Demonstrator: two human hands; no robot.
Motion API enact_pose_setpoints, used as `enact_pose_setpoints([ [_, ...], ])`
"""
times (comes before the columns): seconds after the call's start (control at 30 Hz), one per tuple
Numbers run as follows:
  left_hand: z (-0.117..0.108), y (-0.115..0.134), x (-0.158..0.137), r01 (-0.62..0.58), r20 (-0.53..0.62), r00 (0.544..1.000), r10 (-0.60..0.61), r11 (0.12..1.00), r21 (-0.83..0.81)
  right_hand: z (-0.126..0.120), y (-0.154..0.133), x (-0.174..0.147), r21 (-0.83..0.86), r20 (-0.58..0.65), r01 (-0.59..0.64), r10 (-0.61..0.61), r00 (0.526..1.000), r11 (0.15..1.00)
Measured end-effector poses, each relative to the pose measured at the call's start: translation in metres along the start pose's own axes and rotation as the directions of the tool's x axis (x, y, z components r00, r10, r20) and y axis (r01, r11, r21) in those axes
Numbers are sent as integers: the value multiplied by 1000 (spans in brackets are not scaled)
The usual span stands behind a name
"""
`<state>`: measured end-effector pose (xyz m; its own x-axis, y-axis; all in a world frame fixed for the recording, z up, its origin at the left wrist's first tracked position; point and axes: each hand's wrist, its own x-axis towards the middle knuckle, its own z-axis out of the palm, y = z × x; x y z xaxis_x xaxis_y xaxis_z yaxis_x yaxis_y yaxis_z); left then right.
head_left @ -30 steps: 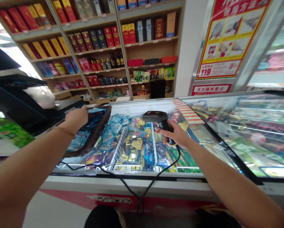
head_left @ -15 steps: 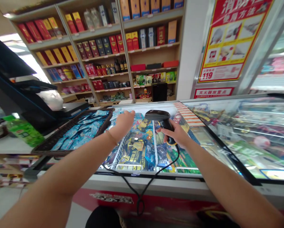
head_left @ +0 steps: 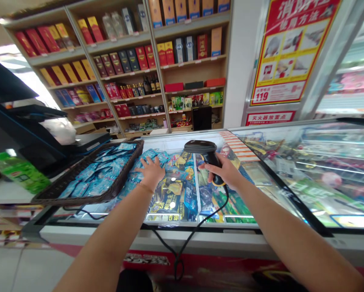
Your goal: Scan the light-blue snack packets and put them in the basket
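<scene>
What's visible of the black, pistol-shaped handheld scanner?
The black, pistol-shaped handheld scanner looks plastic: broad rounded head, slim handle, yellow-orange trim near its base. A thin black cable leaves the base and loops below. The bare right hand grips the handle, head facing picture-left, over the white, glass-topped display case. I can't make out a trigger.

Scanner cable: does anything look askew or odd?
Slightly: the black cable from the scanner droops over the freezer's front edge and hangs in a twisted loop, where it might snag. I see no damage.
</scene>
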<state>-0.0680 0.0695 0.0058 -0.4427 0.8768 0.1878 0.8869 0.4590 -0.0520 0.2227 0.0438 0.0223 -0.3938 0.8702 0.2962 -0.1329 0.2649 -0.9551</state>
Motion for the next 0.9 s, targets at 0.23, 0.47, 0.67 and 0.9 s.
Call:
enact_pose_setpoints([
  [0.23,8,-6,-10,-73,-166,985,42,980,-187,-13,5,7,-5,-54,-7,7,999,1000],
  [0.47,-31,-38,-14,-285,-332,931,149,866,-410,-26,-1,7,6,-128,-22,23,991,1000],
  [0.67,-67,-126,-39,-334,219,911,349,937,-103,-29,0,4,-2,-73,-71,71,995,997],
  [0.9,-22,-115,-94,-256,227,949,218,954,155,-20,-4,-2,-62,-5,-107,106,994,992],
])
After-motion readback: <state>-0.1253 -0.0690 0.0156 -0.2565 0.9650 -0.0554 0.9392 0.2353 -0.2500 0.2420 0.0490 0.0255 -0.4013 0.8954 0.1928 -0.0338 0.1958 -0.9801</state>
